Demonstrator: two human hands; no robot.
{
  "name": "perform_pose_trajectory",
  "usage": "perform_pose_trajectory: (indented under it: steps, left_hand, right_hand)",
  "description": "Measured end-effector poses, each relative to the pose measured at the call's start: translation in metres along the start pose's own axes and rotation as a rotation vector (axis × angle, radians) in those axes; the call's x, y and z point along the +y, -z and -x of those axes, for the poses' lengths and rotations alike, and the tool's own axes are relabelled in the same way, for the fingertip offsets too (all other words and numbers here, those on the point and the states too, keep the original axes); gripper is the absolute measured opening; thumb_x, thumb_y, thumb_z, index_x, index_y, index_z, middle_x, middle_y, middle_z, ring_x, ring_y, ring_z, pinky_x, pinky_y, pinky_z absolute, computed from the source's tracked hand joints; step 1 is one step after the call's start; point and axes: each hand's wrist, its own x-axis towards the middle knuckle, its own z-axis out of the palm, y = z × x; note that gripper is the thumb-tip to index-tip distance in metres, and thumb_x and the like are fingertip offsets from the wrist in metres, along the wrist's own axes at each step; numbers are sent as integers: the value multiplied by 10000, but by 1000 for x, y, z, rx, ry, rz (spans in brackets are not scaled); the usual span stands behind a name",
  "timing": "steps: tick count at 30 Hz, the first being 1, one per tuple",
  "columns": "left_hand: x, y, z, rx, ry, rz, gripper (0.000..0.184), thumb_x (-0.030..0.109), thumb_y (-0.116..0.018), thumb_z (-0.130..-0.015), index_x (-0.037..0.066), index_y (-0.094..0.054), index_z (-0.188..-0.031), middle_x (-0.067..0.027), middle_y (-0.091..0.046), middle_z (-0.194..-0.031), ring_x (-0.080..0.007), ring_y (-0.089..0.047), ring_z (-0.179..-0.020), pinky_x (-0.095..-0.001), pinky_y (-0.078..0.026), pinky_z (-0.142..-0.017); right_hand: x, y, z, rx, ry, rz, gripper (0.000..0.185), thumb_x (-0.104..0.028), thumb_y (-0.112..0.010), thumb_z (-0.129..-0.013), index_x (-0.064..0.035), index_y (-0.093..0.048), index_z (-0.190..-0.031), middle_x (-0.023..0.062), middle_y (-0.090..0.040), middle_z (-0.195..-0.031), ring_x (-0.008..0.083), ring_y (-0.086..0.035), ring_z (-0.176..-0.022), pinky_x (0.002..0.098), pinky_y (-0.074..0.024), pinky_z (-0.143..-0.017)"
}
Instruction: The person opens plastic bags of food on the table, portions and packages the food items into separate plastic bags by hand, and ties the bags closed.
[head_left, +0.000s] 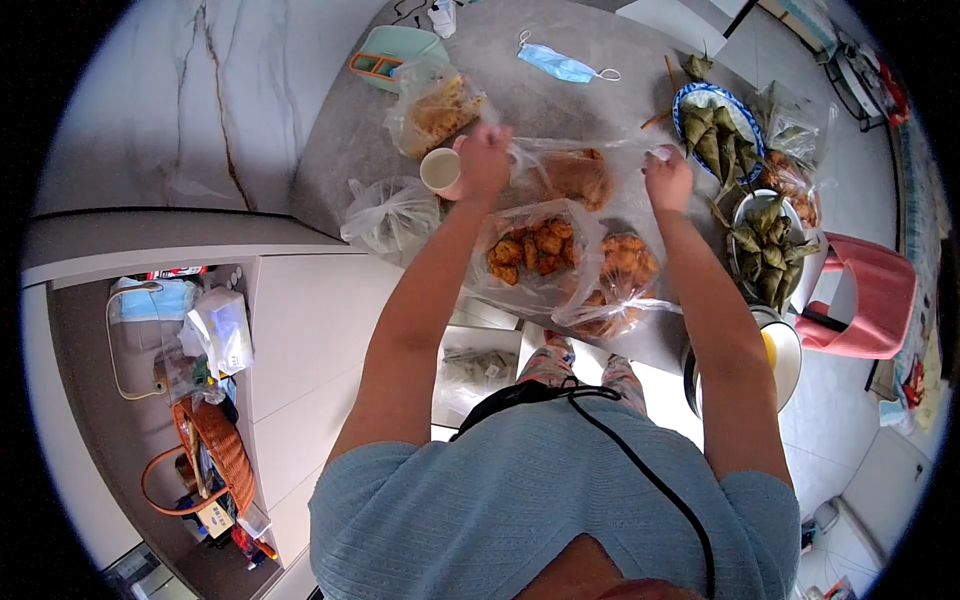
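My left hand is closed on one end of a clear plastic bag, and my right hand pinches the other end. Stretched between them, the bag has brown fried food inside. Closer to me sits an open plastic bag of fried chunks. Beside it, a tied bag holds more browned pieces. A paper cup stands right by my left hand. Just behind it lies a plastic bag of yellowish food.
On the grey table are a blue face mask, a mint container and a knotted plastic bag. Leaf-wrapped dumplings fill a blue-rimmed plate and a bowl at right. A pink chair stands beyond.
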Motion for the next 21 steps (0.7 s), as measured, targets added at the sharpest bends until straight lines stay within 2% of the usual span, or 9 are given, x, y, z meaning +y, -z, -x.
perform_pose_trajectory:
  steps: [2, 3, 5, 7, 10, 12, 13, 15, 21]
  left_hand:
    - [14, 26, -3, 285, 353, 363, 265, 199, -610, -802, 35, -568, -1008, -155, -644, -897, -332, -612, -796, -437, -468, -679]
    - [26, 34, -3, 285, 353, 363, 265, 199, -610, -802, 35, -568, -1008, -155, -644, -897, -332, -612, -796, -437, -468, -679]
    - [60, 49, 0, 756, -199, 343, 220, 150, -591, -797, 36, -568, -983, -144, -640, -888, -315, -609, -825, -415, -480, -698]
    - [105, 80, 16, 315, -515, 108, 185, 106, -589, -775, 33, -575, -945, -131, -634, -868, -314, -605, -864, -413, -486, -722]
    - [100, 11, 28, 30, -531, 383, 254, 127, -598, -769, 21, -599, -999, -149, -634, -944, -314, -597, -913, -409, -479, -768]
    - [67, -43, 26, -363, -352, -24, 216, 137, -590, -791, 5, -596, -963, -132, -633, -868, -310, -625, -835, -407, -503, -723]
    - [64, -44, 23, -361, -357, -21, 216, 137, -590, -791, 5, -596, -962, -132, -633, -868, -310, -625, -835, -407, -503, -723]
    - [54, -42, 25, -849, 194, -344, 220, 172, -576, -840, 28, -590, -1006, -117, -641, -866, -289, -639, -816, -387, -515, -721]
    - [55, -31, 28, -541, -126, -410, 305, 180, -638, -822, 48, -562, -1086, -128, -592, -1029, -277, -613, -930, -386, -516, -772]
  right_hand:
    - [4, 4, 6, 57, -134, -601, 181, -43, -498, -792, 35, -609, -913, 109, -656, -722, 202, -621, -667, 323, -484, -632]
    - [1, 11, 10, -27, -154, -638, 166, -7, -480, -824, 49, -601, -924, 64, -645, -735, 157, -598, -682, 285, -471, -625]
    - [-28, 30, 24, -127, -166, -637, 157, -30, -492, -849, 38, -599, -941, 63, -642, -744, 148, -586, -666, 274, -462, -610]
    - [-51, 40, 37, -231, -178, -635, 149, -54, -504, -874, 27, -598, -958, 62, -639, -753, 139, -574, -651, 262, -454, -596]
    - [-71, 51, 54, -398, -154, -693, 209, -139, -481, -918, 3, -606, -1007, 58, -621, -749, 97, -505, -561, 232, -407, -543]
    - [-84, 61, 60, -460, -242, -743, 272, -154, -462, -942, -23, -598, -1138, 51, -616, -752, 66, -451, -528, 205, -374, -507]
    - [-84, 62, 62, -456, -241, -741, 272, -154, -462, -942, -23, -598, -1138, 51, -616, -752, 66, -451, -528, 205, -374, -507]
    - [-80, 61, 68, -402, -250, -692, 347, -159, -447, -952, -67, -526, -1277, 51, -632, -786, 44, -422, -511, 186, -359, -483]
    - [-77, 54, 81, -366, -272, -608, 419, -124, -443, -946, -88, -427, -1363, 55, -665, -868, 42, -414, -502, 192, -376, -478]
